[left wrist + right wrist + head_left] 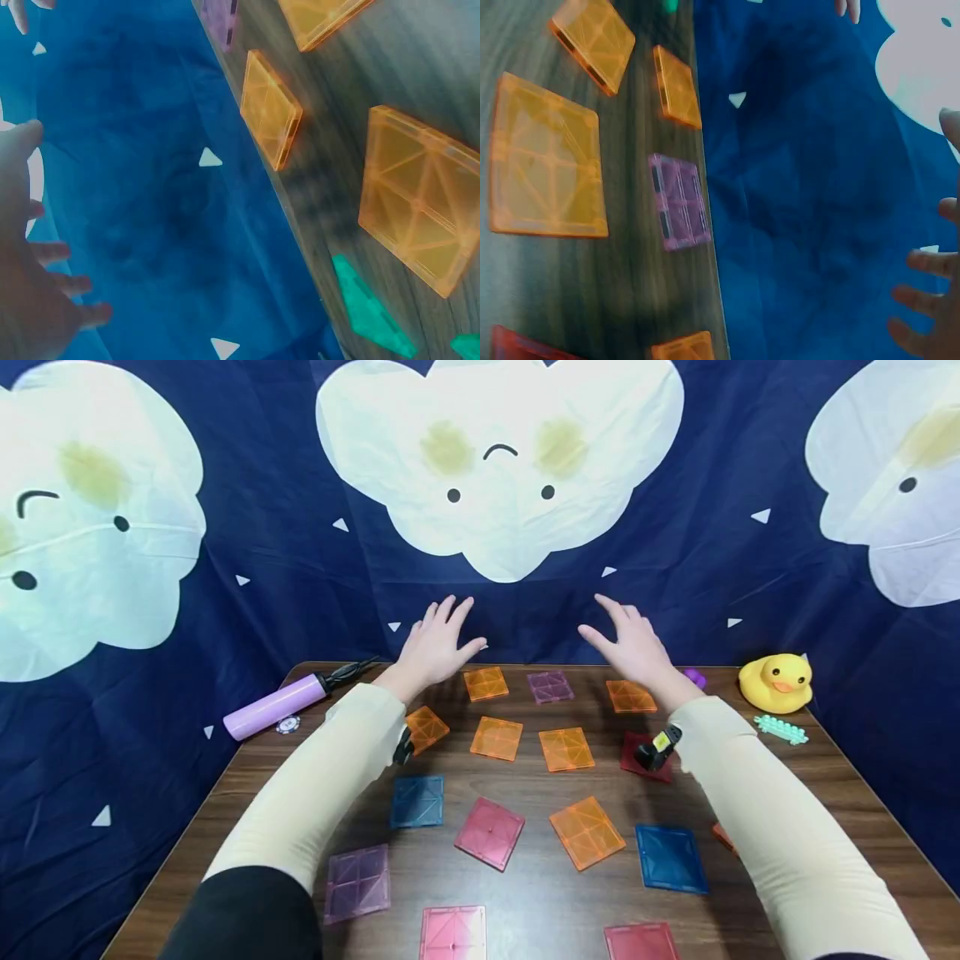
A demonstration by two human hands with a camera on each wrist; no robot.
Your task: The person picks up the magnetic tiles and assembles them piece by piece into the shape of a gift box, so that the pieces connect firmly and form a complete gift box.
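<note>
The head view is evenly and brightly lit from above, with soft, faint shadows under the sleeves and a mild sheen on the wooden table (525, 893). It is sharp around the table's middle, but the wide lens bows the table edges and stretches the blue curtain (712, 568) toward the corners. Both wrist views are softer and tinted cooler; the orange tiles (416, 199) by the table show motion blur, and the left hand (30, 285) near the lens is out of focus.
</note>
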